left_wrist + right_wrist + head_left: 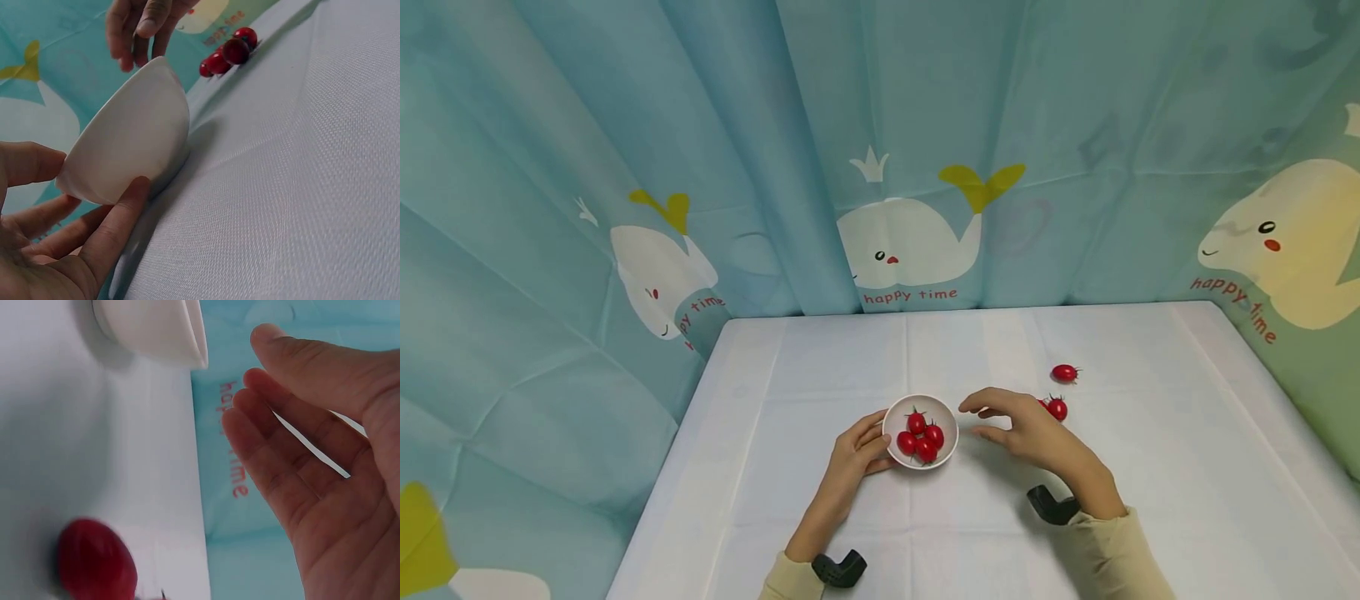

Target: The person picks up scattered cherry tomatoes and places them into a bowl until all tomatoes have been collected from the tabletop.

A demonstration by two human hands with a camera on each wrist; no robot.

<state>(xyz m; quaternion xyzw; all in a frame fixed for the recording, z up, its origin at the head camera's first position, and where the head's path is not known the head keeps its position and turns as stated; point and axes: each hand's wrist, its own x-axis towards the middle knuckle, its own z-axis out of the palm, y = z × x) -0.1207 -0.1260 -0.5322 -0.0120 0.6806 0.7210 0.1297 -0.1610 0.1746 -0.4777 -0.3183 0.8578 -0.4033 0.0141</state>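
Observation:
A small white bowl (951, 433) stands on the white-covered table with several red cherry tomatoes (926, 450) inside. My left hand (846, 471) holds it from the left, thumb near the rim and fingers against the outer wall, as the left wrist view shows on the bowl's side (134, 131). Just right of the bowl, my right hand (1033, 429) hovers above the table, fingers loosely bent and apart from the thumb. Its palm (350, 531) holds nothing in the right wrist view. Several loose cherry tomatoes (1057, 408) lie beyond it, one partly hidden by the hand.
A farther cherry tomato (1064, 373) lies toward the back right of the white tablecloth (820, 375). Blue-green curtains (760, 150) with printed whales hang behind the table's back edge and along its sides. Dark curved pieces (839, 569) sit at both wrists.

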